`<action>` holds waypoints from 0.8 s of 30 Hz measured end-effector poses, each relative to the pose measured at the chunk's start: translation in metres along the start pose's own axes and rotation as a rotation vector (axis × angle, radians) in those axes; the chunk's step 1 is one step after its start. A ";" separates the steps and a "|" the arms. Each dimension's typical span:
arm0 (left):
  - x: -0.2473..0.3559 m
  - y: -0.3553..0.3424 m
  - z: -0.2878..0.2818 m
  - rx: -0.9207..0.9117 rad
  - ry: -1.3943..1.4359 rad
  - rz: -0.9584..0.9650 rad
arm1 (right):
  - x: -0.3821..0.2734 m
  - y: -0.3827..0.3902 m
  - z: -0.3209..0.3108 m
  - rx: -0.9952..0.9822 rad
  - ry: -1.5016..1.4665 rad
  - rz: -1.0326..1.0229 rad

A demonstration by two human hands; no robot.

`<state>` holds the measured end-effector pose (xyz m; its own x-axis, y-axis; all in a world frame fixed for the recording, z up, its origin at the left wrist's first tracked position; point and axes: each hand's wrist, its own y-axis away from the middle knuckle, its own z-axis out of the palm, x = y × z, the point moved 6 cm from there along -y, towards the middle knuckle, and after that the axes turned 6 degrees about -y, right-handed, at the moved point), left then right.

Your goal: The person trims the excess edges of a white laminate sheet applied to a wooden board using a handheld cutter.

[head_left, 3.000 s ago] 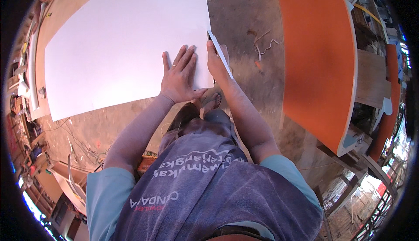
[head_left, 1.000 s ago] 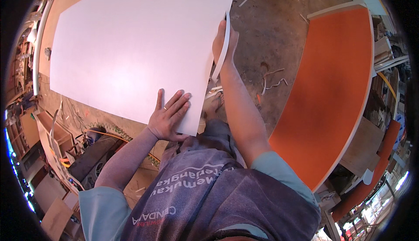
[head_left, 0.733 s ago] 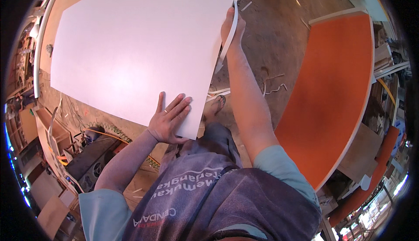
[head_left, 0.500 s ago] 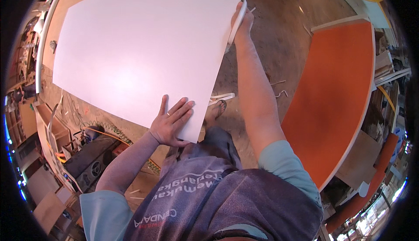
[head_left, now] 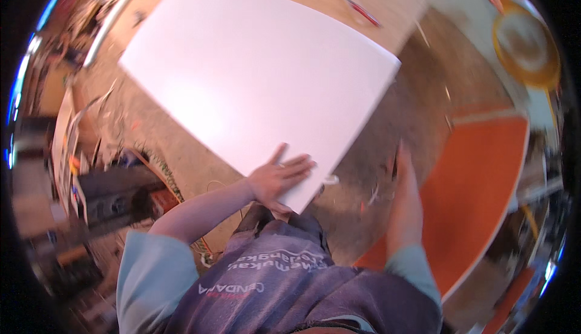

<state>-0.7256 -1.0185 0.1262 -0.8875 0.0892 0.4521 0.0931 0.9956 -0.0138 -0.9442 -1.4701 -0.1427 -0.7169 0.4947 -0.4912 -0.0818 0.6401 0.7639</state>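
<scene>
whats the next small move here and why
Probably bring the right hand to the right edge of the white panel and feel along it, since the left hand lies flat near the panel's nearest corner while the right is apart from it.

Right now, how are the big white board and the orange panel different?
Colour: the white board is plain white, while the orange panel is bright orange.
Place: the white board is in front of the person, with the left hand on it; the orange panel is off to the right.
Shape: the white board looks wider, the orange panel longer and narrower.
Both look like big, flat pieces.
</scene>
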 end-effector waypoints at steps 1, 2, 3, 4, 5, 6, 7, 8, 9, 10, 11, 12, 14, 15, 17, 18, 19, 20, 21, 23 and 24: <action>0.001 0.006 -0.001 -0.027 0.000 -0.007 | 0.064 0.033 0.025 -0.150 -0.448 0.129; 0.000 0.006 -0.003 0.025 0.020 0.034 | 0.112 0.058 0.029 -0.188 -0.514 0.116; 0.000 0.020 0.004 0.086 0.045 0.027 | 0.168 0.106 0.055 -0.213 -0.705 0.283; 0.000 0.031 0.012 0.068 0.022 -0.003 | 0.194 0.157 0.072 -0.144 -0.768 0.409; 0.001 0.010 -0.005 0.091 -0.025 0.093 | 0.254 0.123 0.057 -0.236 -0.979 0.460; 0.002 0.013 -0.009 0.104 -0.042 0.072 | 0.274 0.133 0.069 -0.333 -0.944 0.366; 0.007 0.009 -0.017 0.105 0.001 0.073 | 0.279 0.148 0.081 -0.406 -0.919 0.258; 0.011 0.013 -0.020 0.100 0.047 0.074 | 0.274 0.160 0.094 -0.406 -0.915 0.240; 0.016 0.024 -0.018 0.111 0.038 0.082 | 0.267 0.169 0.109 -0.374 -0.847 0.227; 0.021 0.039 -0.017 0.252 0.075 0.027 | 0.256 0.180 0.118 -0.333 -0.777 0.216; 0.025 0.053 -0.020 0.392 0.115 -0.010 | 0.231 0.194 0.120 -0.314 -0.790 0.196; 0.035 0.083 -0.036 0.482 0.129 -0.138 | 0.189 0.218 0.129 -0.315 -0.827 0.149; 0.037 0.143 -0.025 0.679 0.350 -0.306 | 0.103 0.287 0.146 -0.303 -0.916 0.033; 0.031 0.170 -0.005 0.569 0.475 -0.489 | 0.063 0.317 0.151 -0.287 -0.980 -0.055; 0.026 0.204 0.019 0.466 0.601 -0.626 | 0.021 0.325 0.144 -0.274 -1.031 -0.176; 0.021 0.221 0.036 0.317 0.732 -0.791 | 0.007 0.325 0.138 -0.279 -1.053 -0.253; 0.018 0.236 0.053 0.163 0.856 -0.954 | 0.000 0.320 0.133 -0.279 -1.053 -0.273; 0.015 0.242 0.057 0.177 0.854 -0.936 | -0.001 0.309 0.124 -0.200 -0.978 -0.253; 0.011 0.246 0.067 0.099 0.832 -0.921 | -0.001 0.299 0.115 -0.121 -0.903 -0.230; -0.001 0.256 0.093 0.033 0.803 -0.926 | -0.006 0.286 0.118 -0.155 -0.993 -0.211; -0.006 0.258 0.114 0.042 0.885 -0.956 | -0.006 0.278 0.117 -0.180 -1.076 -0.179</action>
<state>-0.7472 -0.7584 0.0182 0.0041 -0.6849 0.7286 -0.4348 0.6549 0.6181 -0.8814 -1.2261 0.0236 0.2851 0.7124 -0.6413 -0.2861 0.7018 0.6524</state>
